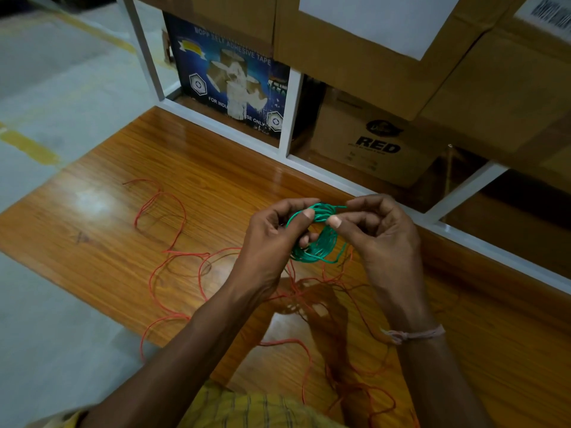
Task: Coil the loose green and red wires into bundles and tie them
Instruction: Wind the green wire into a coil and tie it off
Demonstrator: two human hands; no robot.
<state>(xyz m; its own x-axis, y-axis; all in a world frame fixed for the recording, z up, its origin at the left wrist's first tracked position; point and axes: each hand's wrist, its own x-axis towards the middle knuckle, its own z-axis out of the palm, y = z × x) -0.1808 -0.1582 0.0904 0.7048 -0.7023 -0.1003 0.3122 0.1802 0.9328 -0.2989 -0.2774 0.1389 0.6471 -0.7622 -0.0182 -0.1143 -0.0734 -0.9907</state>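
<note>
I've got the green wire (315,239) already wound into a small coil, held up off the tabletop (160,168) btwn both hands, toward the far edge on the right side. My left hand (275,239) is clamped on the coil's left side, thumb on top, fingers thru the loop. My right hand (380,230) pinches the top of the coil w/ thumb and forefinger, right where the strands bunch; a short free end of green sticks out just past that pinch. The two hands sit close, almost touching at the thumbs.

Step in hand, as I read it: tying off the green bundle, i.e. wrapping the tail around the gathered strands. Coiling of green looks done; another short green tail hangs off the lower right of the coil.

Red wire (173,257) is not yet touched: it lies loose in wide loops across the tabletop from the left part to the near edge, some of it running under my forearms and spilling past the near-left edge.

Next move calls for keeping the left grip firm so the turns don't spring apart, then feeding the tail thru the loop and pulling snug. Can't tell if any wrap is locked yet. After that, red needs the full coil + tie.
</note>
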